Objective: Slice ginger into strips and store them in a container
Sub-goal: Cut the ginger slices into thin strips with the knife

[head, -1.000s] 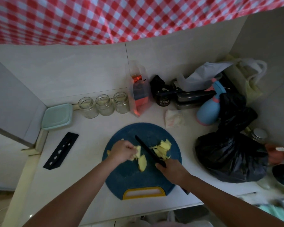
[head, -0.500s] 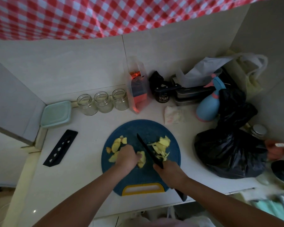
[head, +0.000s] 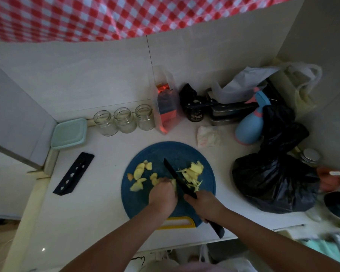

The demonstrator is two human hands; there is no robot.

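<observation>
A red-and-white checked cloth (head: 106, 16) hangs across the top of the view, at 12 o'clock. Below it spreads a white worktop (head: 98, 203). A bulging black plastic bag (head: 273, 183) sits at 3 o'clock.

A round blue cutting board (head: 177, 152) lies at the centre of the worktop, its yellow handle slot (head: 185, 226) turned to 6 o'clock, towards the person. From the board, a container with a mint lid (head: 69, 133) stands at 10 o'clock, against the wall corner. A blue spray bottle (head: 247, 128) leans at 2 o'clock, touching the bag. A black knife sheath (head: 74, 173) lies flat at 9 o'clock, well apart from the board. Three open glass jars (head: 125, 120) stand in a row at 11 o'clock, just beside the container.

Both forearms come in from 6 o'clock. The right hand (head: 204, 205) is wrapped tightly round the handle of a black knife (head: 175, 176), whose blade points to 11 o'clock across the board. The left hand (head: 162, 195) has its fingers curled down over a ginger piece (head: 173, 182), pinning it to the board right against the blade's left side.

Flat ginger slices (head: 139, 171) lie loose at 9 o'clock on the board. Cut ginger strips (head: 192, 173) are heaped at 2 o'clock on it, just right of the blade.
</observation>
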